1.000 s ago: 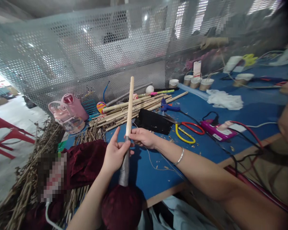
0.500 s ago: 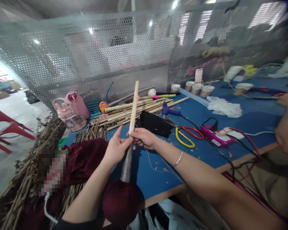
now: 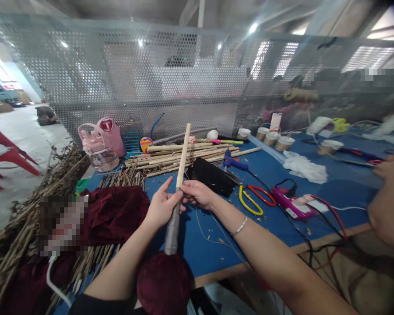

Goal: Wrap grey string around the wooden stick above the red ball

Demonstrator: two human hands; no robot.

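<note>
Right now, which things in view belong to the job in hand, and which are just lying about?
Likely part of the job:
wooden stick, held in the left hand, the right hand pinching at it
gray wrapping around the stick
maroon ball at its near end

Apparently just lying about, untouched:
scissors
blue glue gun
pink bottle
crumpled white bundle

The head camera looks forward and down across the table (image 3: 206,253) toward the mesh (image 3: 151,89), close above the left hand (image 3: 162,204) and right hand (image 3: 199,192).
</note>
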